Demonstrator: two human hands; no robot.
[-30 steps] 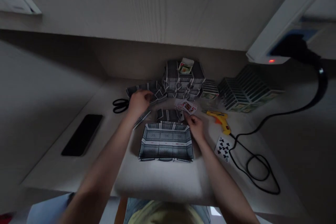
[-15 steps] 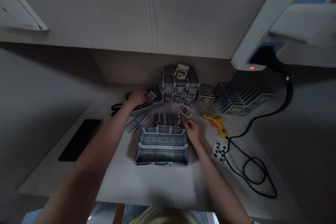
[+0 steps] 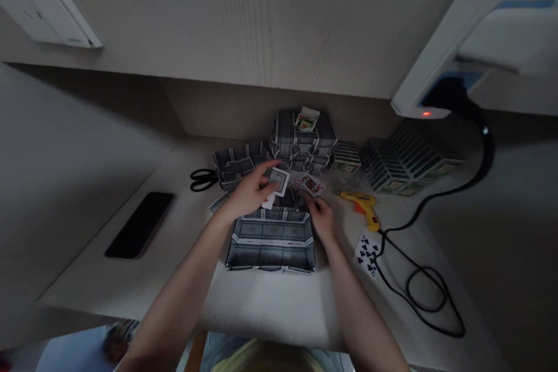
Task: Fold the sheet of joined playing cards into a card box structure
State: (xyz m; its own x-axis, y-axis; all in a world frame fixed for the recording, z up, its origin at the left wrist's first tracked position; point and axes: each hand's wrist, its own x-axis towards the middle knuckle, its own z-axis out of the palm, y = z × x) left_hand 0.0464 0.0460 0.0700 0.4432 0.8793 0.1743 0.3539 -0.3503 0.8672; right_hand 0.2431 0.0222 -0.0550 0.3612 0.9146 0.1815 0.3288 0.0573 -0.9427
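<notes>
My left hand (image 3: 250, 193) pinches playing cards (image 3: 279, 180) by the edge, patterned backs up, above the middle of the desk. A white card face with a red mark shows just below. My right hand (image 3: 321, 218) is curled with its fingertips at the right end of a folded playing-card piece (image 3: 285, 200), partly hidden by the left hand's cards. Directly in front of both hands sits an open tray made of playing cards (image 3: 270, 269). Loose face cards (image 3: 312, 185) lie behind the right hand.
At the back stand another card tray (image 3: 235, 157), a stacked card-built box (image 3: 305, 142) and rows of card packs (image 3: 394, 165). A yellow glue gun (image 3: 361, 204) trails a black cable near a club card (image 3: 366, 253). Scissors (image 3: 203, 179) and a phone (image 3: 140, 225) lie left.
My left hand has come from the back-left tray toward the middle, bringing cards with it. My right hand stays almost in place. The view has shifted slightly.
</notes>
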